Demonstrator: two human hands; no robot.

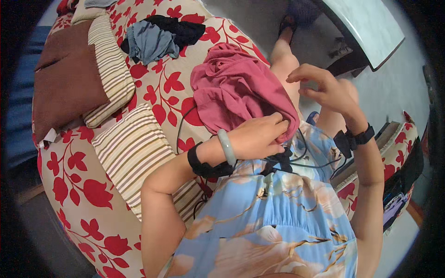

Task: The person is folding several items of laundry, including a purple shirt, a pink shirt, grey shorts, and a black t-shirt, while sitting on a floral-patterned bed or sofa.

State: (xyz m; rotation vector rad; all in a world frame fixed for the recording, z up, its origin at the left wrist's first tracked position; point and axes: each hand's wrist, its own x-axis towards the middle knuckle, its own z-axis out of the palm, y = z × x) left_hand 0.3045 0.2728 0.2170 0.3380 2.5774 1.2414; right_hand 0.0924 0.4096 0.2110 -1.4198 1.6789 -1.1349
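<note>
A crumpled pink cloth garment (236, 87) lies bunched on the sofa beside my thighs, its near edge reaching my lap. The curled fingers of my left hand (259, 133) grip that edge; the fingertips are partly hidden in the fabric. A pale bangle (226, 147) and a black strap (205, 163) circle my left wrist. To the right of the garment, my right hand (323, 87) is raised over my leg with bent fingers apart and nothing in them. It wears a black wrist strap (363, 135). Thin black cables (302, 163) cross my lap.
A blue-grey garment (149, 41) and a black one (186, 31) rest farther along the floral sofa (80, 180). Striped cushions (135, 139) and a brown cloth (69, 80) occupy its left side. A glossy-topped table (368, 27) stands at the upper right.
</note>
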